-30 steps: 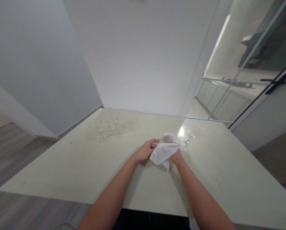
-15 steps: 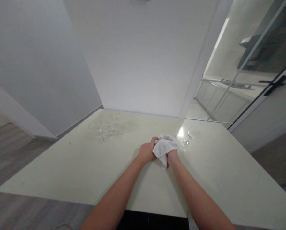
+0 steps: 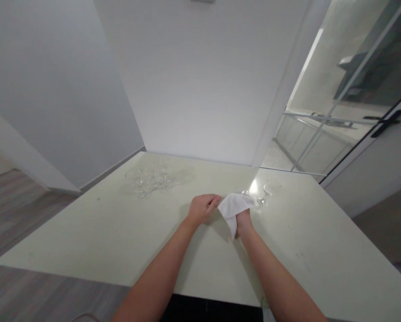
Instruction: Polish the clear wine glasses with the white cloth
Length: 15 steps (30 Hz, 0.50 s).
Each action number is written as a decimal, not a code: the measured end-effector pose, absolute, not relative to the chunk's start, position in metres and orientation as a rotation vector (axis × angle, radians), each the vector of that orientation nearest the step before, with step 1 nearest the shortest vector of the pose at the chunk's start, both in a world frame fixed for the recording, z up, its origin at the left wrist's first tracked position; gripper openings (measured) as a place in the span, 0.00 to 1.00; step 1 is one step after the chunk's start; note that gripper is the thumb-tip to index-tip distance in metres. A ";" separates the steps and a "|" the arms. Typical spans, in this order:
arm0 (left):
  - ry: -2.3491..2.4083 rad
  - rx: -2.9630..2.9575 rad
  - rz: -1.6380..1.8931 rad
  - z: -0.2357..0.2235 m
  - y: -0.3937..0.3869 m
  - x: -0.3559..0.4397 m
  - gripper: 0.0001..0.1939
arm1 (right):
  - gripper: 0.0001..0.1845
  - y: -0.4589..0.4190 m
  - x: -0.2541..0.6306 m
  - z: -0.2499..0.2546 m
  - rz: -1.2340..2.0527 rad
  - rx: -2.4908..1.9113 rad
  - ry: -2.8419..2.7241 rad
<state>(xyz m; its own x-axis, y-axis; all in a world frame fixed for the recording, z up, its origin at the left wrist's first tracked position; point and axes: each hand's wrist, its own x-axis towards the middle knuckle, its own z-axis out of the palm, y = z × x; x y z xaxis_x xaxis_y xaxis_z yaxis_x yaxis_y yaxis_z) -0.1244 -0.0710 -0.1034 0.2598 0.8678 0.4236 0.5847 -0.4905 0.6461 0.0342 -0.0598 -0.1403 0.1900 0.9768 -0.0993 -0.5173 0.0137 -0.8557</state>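
Head view: my left hand [image 3: 202,209] curls beside the soft white cloth [image 3: 232,205], its grip unclear. The cloth hides my right hand [image 3: 243,222], so I can't tell how those fingers sit. One round clear glass foot [image 3: 245,192] peeks out beyond, above the shiny pale bench [image 3: 96,237].

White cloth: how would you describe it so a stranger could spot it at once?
Start with the big pale table against the wall, then find the left hand and right hand above it. The white cloth drapes over the right hand. It is soft and opaque, unlike the see-through glass cluster and the clear glass on either side.
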 end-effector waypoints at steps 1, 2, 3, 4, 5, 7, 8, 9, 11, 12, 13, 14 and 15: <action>1.331 2.061 1.190 -0.103 -0.070 -0.125 0.21 | 0.11 -0.062 0.035 -0.138 1.248 -0.969 -0.752; 1.304 1.947 1.276 -0.103 -0.069 -0.125 0.20 | 0.10 -0.064 0.035 -0.136 1.189 -1.003 -0.897; 1.247 1.856 1.336 -0.103 -0.068 -0.124 0.21 | 0.08 -0.067 0.034 -0.132 1.127 -1.016 -1.059; 1.177 1.795 1.370 -0.103 -0.067 -0.123 0.23 | 0.08 -0.069 0.033 -0.128 1.067 -0.998 -1.210; 1.115 1.757 1.381 -0.103 -0.066 -0.122 0.25 | 0.08 -0.071 0.031 -0.123 1.025 -0.952 -1.337; 1.050 1.699 1.367 -0.103 -0.066 -0.120 0.28 | 0.12 -0.075 0.028 -0.116 1.013 -0.845 -1.497; 1.033 1.659 1.352 -0.104 -0.066 -0.119 0.28 | 0.12 -0.077 0.028 -0.113 1.058 -0.801 -1.545; 1.005 1.606 1.331 -0.104 -0.066 -0.120 0.28 | 0.11 -0.078 0.028 -0.112 1.129 -0.772 -1.570; 0.885 1.487 1.267 -0.106 -0.066 -0.121 0.29 | 0.10 -0.081 0.031 -0.113 1.337 -0.729 -1.570; 0.805 1.434 1.225 -0.106 -0.066 -0.122 0.31 | 0.10 -0.082 0.033 -0.115 1.443 -0.709 -1.554; 0.728 1.388 1.184 -0.107 -0.066 -0.123 0.33 | 0.10 -0.082 0.034 -0.118 1.522 -0.695 -1.533; 0.665 1.351 1.153 -0.107 -0.067 -0.123 0.34 | 0.10 -0.082 0.035 -0.120 1.560 -0.688 -1.517; 0.626 1.327 1.142 -0.107 -0.067 -0.123 0.35 | 0.10 -0.081 0.036 -0.122 1.551 -0.689 -1.520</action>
